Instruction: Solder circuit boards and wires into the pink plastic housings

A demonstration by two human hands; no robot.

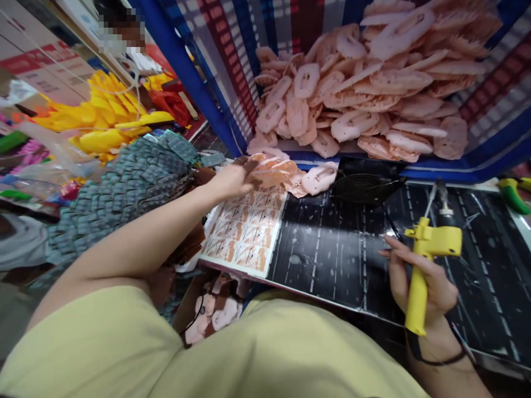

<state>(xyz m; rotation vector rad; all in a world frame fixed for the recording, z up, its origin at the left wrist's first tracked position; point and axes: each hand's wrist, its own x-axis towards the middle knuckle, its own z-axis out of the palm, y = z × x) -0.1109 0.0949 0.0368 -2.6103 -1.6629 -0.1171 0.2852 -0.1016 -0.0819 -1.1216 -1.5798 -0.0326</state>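
My right hand (431, 282) is wrapped round the grip of a yellow soldering gun (442, 240), its metal tip pointing away from me over the black tabletop. Stretched forward on the other side, my left hand (232, 179) is at a pale pink moulded plastic piece (271, 168) by the front of a striped bag. The left fingertips are blurred and dark, so their grip on the piece is unclear. Another pink piece (319, 178) lies just to its right. Under my left forearm is a sheet of printed stickers (244, 232).
The blue, red and white striped bag (219, 61) holds a heap of pink pieces (357, 94). A black round-grilled device (360, 179) stands before it. To the left are grey-green parts (124, 182) and yellow parts (103, 110). Green-yellow handles (514, 196) lie far right. Another person sits beyond.
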